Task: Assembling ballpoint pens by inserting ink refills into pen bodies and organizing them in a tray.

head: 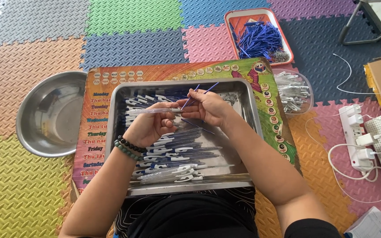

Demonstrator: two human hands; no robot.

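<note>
Head view: left hand (148, 128) around clear plastic pen barrel (153, 111), right hand (206, 107) pinching thin blue refills (193, 94).

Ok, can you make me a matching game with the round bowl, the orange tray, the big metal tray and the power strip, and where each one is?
Things:
1. round metal bowl
2. orange tray
3. big metal tray
4. white power strip

Places:
A. far side of the mat, full of blue refills
B. under both hands, holding finished pens
C. on the right, with plugs in it
D. on the left, beside the colourful board

Pairs: 1-D, 2-A, 3-B, 4-C
</note>
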